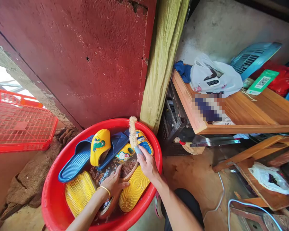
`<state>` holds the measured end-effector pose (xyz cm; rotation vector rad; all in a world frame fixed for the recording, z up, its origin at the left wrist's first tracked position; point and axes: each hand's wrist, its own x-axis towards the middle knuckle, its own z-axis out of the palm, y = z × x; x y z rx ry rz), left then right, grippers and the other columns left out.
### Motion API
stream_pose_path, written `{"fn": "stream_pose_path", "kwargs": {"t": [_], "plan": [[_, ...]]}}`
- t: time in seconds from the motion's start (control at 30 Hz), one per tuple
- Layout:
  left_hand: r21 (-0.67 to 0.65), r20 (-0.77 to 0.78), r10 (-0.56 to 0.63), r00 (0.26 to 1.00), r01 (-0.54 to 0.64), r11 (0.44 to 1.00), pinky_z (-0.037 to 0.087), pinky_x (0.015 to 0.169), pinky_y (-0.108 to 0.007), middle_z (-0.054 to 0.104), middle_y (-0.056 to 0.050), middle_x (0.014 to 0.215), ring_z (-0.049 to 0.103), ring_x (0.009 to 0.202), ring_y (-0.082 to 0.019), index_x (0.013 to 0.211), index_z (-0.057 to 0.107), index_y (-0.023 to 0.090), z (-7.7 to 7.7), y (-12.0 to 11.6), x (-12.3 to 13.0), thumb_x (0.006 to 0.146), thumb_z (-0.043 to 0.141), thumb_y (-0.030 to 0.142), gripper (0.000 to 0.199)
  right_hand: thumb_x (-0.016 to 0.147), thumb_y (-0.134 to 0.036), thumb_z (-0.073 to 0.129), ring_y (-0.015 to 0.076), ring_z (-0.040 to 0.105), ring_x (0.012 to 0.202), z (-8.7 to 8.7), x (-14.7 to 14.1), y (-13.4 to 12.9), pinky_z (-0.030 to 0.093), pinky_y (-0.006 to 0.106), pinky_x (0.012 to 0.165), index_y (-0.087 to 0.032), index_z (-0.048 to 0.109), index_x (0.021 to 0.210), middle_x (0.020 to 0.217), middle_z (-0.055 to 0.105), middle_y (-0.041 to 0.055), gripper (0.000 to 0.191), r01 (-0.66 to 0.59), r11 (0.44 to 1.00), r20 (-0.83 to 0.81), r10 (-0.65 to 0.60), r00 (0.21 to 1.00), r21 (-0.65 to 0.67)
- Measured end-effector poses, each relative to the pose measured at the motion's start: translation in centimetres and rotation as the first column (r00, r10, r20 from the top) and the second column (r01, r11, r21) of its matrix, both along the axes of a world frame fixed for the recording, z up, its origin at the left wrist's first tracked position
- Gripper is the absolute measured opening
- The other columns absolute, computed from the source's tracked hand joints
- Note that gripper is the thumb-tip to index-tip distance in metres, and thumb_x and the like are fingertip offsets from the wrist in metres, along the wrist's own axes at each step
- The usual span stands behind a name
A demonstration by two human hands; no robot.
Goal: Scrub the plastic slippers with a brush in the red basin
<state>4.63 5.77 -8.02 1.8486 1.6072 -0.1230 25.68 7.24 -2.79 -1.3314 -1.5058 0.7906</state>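
The right hand [148,166] was curled around the handle of a bristly scrub brush [133,133], bristles sticking up. The left hand [114,183], gold bangle on the wrist, pressed down flat on a brownish shoe [127,168] with a dimpled sole, half under water in a round red plastic basin [53,192]. Ribbed yellow slippers [135,189] and navy ones [74,162] floated around it. A wooden worktop [255,114] stood off to the right.

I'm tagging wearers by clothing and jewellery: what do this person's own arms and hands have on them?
Both forearms are bare, with no sleeves or gloves in view. The left hand has a thin gold-coloured bangle around its wrist. The right hand shows no ring, watch or band.
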Motion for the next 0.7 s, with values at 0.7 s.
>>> {"fn": "stream_pose_path", "kwargs": {"t": [0.7], "plan": [[0.121, 0.214, 0.064, 0.975, -0.091, 0.989, 0.052, 0.091, -0.043, 0.077, -0.014, 0.104, 0.072, 0.104, -0.035, 0.145, 0.046, 0.014, 4.7, 0.1, -1.4, 0.077, 0.061, 0.059, 0.082, 0.102, -0.042, 0.049, 0.0255, 0.072, 0.11, -0.2, 0.2, 0.2, 0.057, 0.039, 0.096, -0.021, 0.062, 0.141, 0.129, 0.072, 0.01, 0.046, 0.014, 1.0, 0.016, -0.015, 1.0, 0.01]]}}
